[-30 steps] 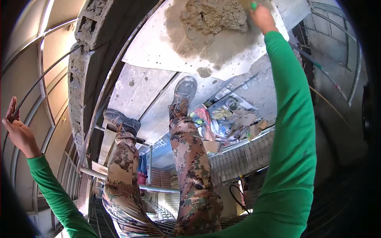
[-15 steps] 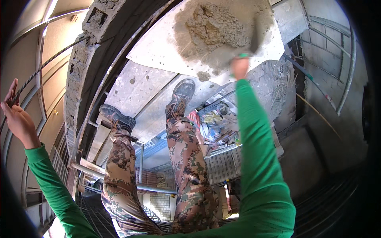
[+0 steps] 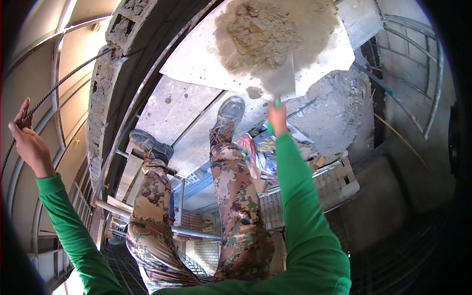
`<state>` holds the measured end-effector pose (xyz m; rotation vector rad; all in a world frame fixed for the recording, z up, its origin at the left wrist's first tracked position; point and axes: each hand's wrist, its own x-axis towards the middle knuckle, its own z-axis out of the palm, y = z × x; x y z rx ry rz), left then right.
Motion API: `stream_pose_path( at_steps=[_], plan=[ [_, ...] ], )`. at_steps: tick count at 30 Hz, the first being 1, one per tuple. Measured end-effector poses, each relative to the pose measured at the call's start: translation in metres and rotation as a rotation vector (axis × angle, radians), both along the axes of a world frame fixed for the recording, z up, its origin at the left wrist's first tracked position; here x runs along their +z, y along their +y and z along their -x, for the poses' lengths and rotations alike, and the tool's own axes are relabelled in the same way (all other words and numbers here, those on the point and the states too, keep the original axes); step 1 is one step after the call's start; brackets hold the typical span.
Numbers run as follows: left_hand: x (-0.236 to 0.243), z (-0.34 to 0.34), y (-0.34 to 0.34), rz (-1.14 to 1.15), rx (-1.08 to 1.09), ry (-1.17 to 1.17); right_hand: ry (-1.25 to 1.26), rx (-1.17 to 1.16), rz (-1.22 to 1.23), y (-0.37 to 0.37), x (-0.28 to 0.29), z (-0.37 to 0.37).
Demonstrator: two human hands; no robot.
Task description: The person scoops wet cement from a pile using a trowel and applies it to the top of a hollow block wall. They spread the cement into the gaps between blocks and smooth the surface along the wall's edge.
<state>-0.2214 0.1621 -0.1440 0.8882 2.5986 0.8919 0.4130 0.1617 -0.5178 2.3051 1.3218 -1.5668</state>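
Note:
My right hand (image 3: pixel 278 118) is closed round the green handle of a trowel (image 3: pixel 279 82). Its flat grey blade meets the near side of a heap of wet mortar (image 3: pixel 263 32). That heap lies on a pale board (image 3: pixel 196 64), with a dark wet patch round it. At far left, my left hand (image 3: pixel 33 147) grips a ribbed steel rebar (image 3: pixel 64 78) between thumb and fingers. The blade is slightly blurred.
I stand on grey planks (image 3: pixel 182 101) high above a lower level. A rough block wall edge (image 3: pixel 105 83) runs along the left. Metal tubes (image 3: pixel 196 232) cross below my feet. Near the right foot lie crumpled wrappers (image 3: pixel 263 152) and a hardened mortar lump (image 3: pixel 334 113).
My right hand has swung left and toward me, bringing the trowel from the heap's right side to its near edge. My left hand stays on the rebar.

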Motion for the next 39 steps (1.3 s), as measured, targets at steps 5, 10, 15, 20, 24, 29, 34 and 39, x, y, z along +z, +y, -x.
stream_pose_path(
  at_steps=[5,10,15,20,24,29,34,39],
  plan=[
    [-0.006,-0.002,0.004,0.012,-0.046,0.034,0.474,-0.260,0.176,0.166,-0.012,0.085],
    [-0.009,0.016,-0.011,-0.007,-0.109,0.027,0.584,-0.170,0.238,0.174,0.026,0.093],
    [-0.016,0.010,-0.004,-0.048,-0.138,0.028,0.528,-0.142,0.165,0.145,0.071,0.091],
    [-0.010,0.005,-0.030,0.111,-0.002,-0.117,0.503,-0.056,0.213,0.103,0.142,0.092],
    [-0.002,-0.045,-0.094,0.220,0.076,-0.178,0.398,0.039,0.287,0.083,0.231,0.071],
    [0.002,-0.089,-0.299,0.274,0.257,0.010,0.143,0.625,0.280,0.028,0.336,0.093],
    [0.032,-0.167,-0.520,0.538,0.762,-0.098,0.174,0.805,0.551,-0.016,0.411,0.193],
    [0.059,-0.177,-0.629,0.672,1.155,-0.251,0.201,1.148,0.596,-0.079,0.479,0.355]
  ],
)
